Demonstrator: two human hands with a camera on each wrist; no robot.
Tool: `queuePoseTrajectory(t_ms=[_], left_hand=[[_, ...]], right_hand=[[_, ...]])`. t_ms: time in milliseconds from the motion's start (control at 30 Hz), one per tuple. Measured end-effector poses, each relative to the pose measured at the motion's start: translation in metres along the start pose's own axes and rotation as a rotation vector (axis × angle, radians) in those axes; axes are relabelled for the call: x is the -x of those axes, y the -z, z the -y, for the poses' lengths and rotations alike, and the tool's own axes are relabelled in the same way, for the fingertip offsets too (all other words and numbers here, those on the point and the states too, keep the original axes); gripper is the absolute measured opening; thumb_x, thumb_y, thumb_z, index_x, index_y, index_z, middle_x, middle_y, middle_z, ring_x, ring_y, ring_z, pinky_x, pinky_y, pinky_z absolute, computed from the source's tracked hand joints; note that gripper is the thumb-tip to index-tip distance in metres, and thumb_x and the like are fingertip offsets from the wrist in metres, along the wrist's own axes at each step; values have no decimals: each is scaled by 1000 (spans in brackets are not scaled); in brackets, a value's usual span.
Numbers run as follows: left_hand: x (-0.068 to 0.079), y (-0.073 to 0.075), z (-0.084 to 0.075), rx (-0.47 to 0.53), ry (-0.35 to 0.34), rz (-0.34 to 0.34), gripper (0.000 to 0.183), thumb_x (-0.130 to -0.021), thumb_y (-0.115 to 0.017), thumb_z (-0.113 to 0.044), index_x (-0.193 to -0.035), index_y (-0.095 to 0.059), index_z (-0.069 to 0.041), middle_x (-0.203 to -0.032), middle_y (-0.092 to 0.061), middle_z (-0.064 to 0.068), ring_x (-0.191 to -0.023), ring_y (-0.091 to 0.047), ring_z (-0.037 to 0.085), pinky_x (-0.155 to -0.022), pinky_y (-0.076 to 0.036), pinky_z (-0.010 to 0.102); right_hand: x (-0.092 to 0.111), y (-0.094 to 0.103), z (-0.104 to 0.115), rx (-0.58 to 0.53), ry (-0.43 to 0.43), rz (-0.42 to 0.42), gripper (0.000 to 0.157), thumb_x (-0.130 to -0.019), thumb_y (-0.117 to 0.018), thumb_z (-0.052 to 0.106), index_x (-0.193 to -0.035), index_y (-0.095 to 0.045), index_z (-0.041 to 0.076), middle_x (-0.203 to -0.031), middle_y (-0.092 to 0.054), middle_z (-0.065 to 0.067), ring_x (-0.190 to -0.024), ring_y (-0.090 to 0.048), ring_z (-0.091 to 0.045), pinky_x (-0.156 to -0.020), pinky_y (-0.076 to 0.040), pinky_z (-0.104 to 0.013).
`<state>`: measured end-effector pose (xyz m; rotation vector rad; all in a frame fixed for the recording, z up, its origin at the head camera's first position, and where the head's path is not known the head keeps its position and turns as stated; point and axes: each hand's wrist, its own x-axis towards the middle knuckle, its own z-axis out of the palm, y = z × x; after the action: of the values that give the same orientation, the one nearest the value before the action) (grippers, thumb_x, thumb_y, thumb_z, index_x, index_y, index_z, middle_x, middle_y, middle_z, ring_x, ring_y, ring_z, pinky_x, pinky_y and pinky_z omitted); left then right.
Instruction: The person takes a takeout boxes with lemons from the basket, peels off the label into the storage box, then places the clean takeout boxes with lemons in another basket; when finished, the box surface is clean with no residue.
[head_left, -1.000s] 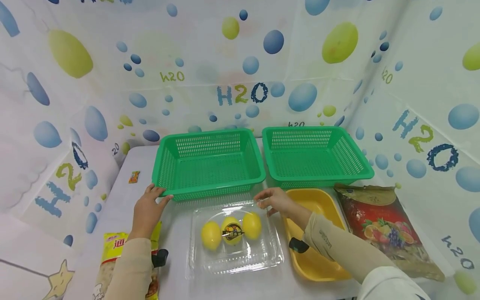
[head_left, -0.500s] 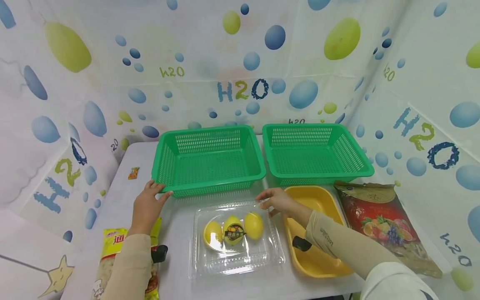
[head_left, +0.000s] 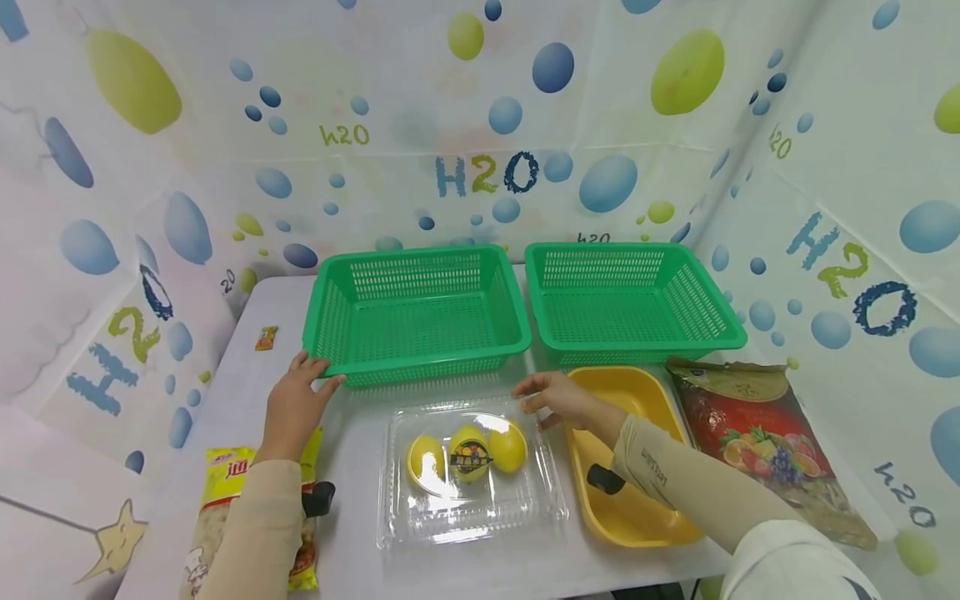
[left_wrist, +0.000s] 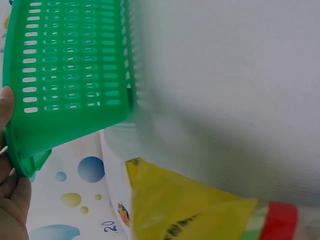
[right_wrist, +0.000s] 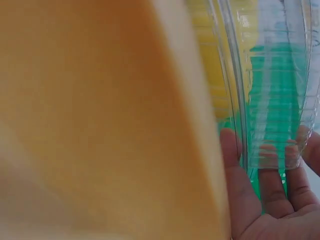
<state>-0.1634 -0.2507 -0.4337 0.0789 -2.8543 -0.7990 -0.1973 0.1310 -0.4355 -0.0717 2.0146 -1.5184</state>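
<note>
My left hand (head_left: pixel 296 408) grips the near left corner of a green perforated basket (head_left: pixel 420 367). The left wrist view has the thumb on one side of the rim and curled fingers (left_wrist: pixel 20 197) on the other. A clear plastic clamshell box (head_left: pixel 472 531) lies on the table in front of that basket, with three lemons (head_left: pixel 426 461) and a dark round label visible in it. My right hand (head_left: pixel 558 400) holds its far right corner. In the right wrist view, fingers (right_wrist: pixel 272 192) show behind the clear wall, and the thumb sits at its edge.
A second green basket (head_left: pixel 637 346) stands at the back right. Beside the box is a yellow-orange tub (head_left: pixel 637 533), partly under my right arm. A red and gold fruit bag (head_left: pixel 772 450) lies farther right. On the left are a yellow snack bag (head_left: pixel 225 475) and a small orange packet (head_left: pixel 266 337).
The whole head view has shifted slightly, and things on the table appear a little higher. Both hands keep their places at the basket and the box.
</note>
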Motion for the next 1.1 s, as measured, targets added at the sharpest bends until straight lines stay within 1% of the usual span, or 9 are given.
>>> queuePoseTrajectory(t_ms=[233, 300, 367, 433, 567, 733, 867, 1000, 1100], left_hand=[[5, 7, -6, 32, 38, 43, 61, -90, -58, -37, -133, -44, 3, -139, -40, 25, -134, -27, 41, -103, -28, 61], [10, 10, -13, 62, 50, 42, 64, -89, -57, -41, -135, -44, 1, -141, -38, 23, -134, -27, 40, -104, -27, 60], [16, 15, -23, 92, 38, 37, 65, -88, -58, -43, -134, -44, 1, -141, -38, 23, -135, -28, 39, -104, -28, 59], [23, 19, -36, 114, 8, 38, 65, -88, -58, -44, -134, -45, 0, -142, -37, 22, -134, -29, 37, -104, -29, 57], [41, 24, -64, 108, -95, 45, 61, -86, -64, -35, -132, -48, 1, -140, -41, 20, -133, -33, 36, -104, -33, 54], [67, 25, -87, 96, -194, 61, 60, -83, -67, -33, -131, -50, -2, -137, -46, 16, -131, -38, 34, -102, -36, 54], [87, 21, -96, 91, -253, 53, 59, -79, -71, -33, -127, -55, -3, -135, -50, 14, -127, -44, 33, -98, -41, 53], [108, 17, -98, 67, -329, 31, 58, -73, -76, -31, -122, -60, -3, -130, -54, 14, -121, -50, 32, -93, -46, 50], [122, 12, -96, 42, -357, 18, 59, -70, -79, -32, -119, -62, -3, -128, -56, 13, -120, -51, 30, -91, -48, 47]], right_hand=[[2, 7, 0, 49, 13, 71, 38, -83, -59, 1, -120, -54, -3, -118, -57, -16, -88, -56, -19, -72, -57, -37], [4, 10, 1, 75, 23, 100, 39, -84, -59, 4, -122, -53, -3, -121, -56, -17, -92, -57, -20, -75, -56, -38], [5, 12, 2, 104, 34, 122, 39, -85, -59, 6, -123, -52, -3, -123, -55, -18, -96, -57, -22, -78, -56, -39], [6, 14, 4, 124, 40, 137, 39, -86, -59, 8, -123, -52, -3, -125, -54, -18, -100, -57, -22, -80, -55, -39], [8, 14, 7, 147, 42, 136, 38, -86, -59, 8, -122, -53, -2, -125, -55, -17, -103, -57, -22, -83, -54, -39], [8, 11, 9, 176, 43, 106, 36, -87, -60, 11, -121, -55, -1, -124, -56, -17, -103, -57, -23, -83, -54, -39], [8, 10, 12, 210, 43, 82, 35, -87, -61, 13, -119, -56, 0, -122, -57, -16, -105, -57, -25, -83, -54, -39], [7, 10, 16, 275, 52, 49, 33, -86, -62, 14, -116, -59, 0, -119, -60, -14, -106, -58, -26, -81, -54, -36], [7, 10, 24, 329, 50, 12, 31, -86, -63, 14, -113, -60, 0, -114, -63, -12, -103, -59, -24, -78, -54, -34]])
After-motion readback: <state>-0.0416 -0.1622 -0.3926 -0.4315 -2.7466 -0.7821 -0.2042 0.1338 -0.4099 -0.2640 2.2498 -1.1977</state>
